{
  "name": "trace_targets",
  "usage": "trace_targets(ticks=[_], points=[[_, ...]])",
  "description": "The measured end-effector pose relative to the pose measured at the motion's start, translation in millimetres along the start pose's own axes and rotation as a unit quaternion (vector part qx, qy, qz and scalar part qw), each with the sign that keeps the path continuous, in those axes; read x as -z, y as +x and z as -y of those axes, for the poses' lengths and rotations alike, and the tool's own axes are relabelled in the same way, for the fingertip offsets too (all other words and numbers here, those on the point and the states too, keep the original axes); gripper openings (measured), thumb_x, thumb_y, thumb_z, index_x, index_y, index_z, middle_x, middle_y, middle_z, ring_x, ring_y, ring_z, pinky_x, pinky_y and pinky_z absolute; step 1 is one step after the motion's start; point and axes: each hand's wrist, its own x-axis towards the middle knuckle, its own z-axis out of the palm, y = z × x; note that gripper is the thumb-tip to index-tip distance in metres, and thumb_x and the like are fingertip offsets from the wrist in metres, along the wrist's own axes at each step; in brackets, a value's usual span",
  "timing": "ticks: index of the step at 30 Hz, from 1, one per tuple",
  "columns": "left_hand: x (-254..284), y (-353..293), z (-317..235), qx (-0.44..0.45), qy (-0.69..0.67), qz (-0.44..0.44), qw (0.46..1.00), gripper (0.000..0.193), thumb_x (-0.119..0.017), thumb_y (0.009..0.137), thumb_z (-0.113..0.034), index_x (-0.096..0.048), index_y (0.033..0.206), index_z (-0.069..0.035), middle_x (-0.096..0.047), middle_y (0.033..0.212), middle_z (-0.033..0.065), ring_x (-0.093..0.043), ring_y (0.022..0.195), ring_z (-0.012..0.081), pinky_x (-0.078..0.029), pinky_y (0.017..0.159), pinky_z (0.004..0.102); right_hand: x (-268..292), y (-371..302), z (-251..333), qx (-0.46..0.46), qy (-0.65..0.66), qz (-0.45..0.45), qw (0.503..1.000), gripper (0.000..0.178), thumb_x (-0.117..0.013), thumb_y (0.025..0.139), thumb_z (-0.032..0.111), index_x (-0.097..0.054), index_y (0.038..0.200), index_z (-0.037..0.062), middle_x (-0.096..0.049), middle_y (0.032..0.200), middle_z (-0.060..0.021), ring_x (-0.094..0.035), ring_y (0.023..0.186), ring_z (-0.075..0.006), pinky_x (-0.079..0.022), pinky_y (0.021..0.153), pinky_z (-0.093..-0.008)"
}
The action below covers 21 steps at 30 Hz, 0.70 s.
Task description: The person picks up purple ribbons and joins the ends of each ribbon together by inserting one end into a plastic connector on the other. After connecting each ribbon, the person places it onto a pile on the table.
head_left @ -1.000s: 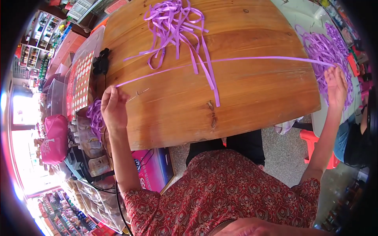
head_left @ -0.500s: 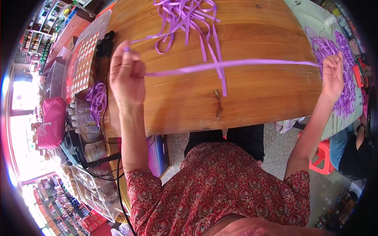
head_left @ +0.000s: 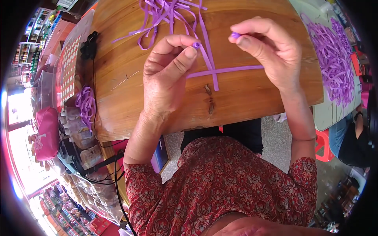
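Observation:
My left hand [head_left: 167, 70] pinches a small curled bit of purple ribbon [head_left: 196, 45] between thumb and forefinger. Across from it, my right hand [head_left: 277, 53] holds another purple curl [head_left: 236, 35] the same way, a gap apart from the first. Below and between the hands, a flat purple ribbon strip [head_left: 232, 70] runs sideways over the wooden table [head_left: 252, 98]; both its ends pass behind my hands, so I cannot tell whether it joins the curls. It crosses loose ribbon ends hanging from a tangled purple pile [head_left: 169, 15] at the far side.
Thin needle-like pieces [head_left: 126, 80] lie on the left of the table. Beyond its left edge are a black clip-like object [head_left: 89, 45] and a purple ribbon bundle [head_left: 86, 104]. A pale side table [head_left: 321, 118] at right bears a large ribbon heap [head_left: 334, 63]. Another person sits there.
Both hands have come in toward the middle from far apart. The ribbon strip that was stretched taut between them now lies low, and a curl shows at each hand's fingertips.

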Motion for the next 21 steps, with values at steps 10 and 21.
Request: trace_targets(ticks=[10,21], points=[[-0.2,3.5,22.5,-0.068,0.115,-0.038,0.99,0.014,-0.061,0.087,-0.004,-0.062,0.101,-0.003,-0.061,0.091,-0.0006,-0.052,0.083,0.0045,-0.043,0.074,0.019,-17.7,-3.8,-20.1,-0.063,0.132,-0.004,0.989,0.023,-0.057,0.083,-0.011,-0.059,0.105,-0.0056,-0.06,0.097,-0.0107,-0.061,0.089,-0.0155,-0.05,0.081,-0.0245],[-3.7,2.8,27.9,-0.095,0.114,-0.055,0.987,0.016,-0.066,0.082,0.0,-0.064,0.098,-0.002,-0.056,0.084,-0.0035,-0.049,0.076,0.0039,-0.041,0.07,0.0175,-17.2,-4.5,-24.5,-0.048,0.067,0.015,0.996,0.022,-0.058,0.082,-0.011,-0.059,0.103,-0.0048,-0.061,0.1,-0.0118,-0.059,0.089,-0.0153,-0.048,0.079,-0.0237]])
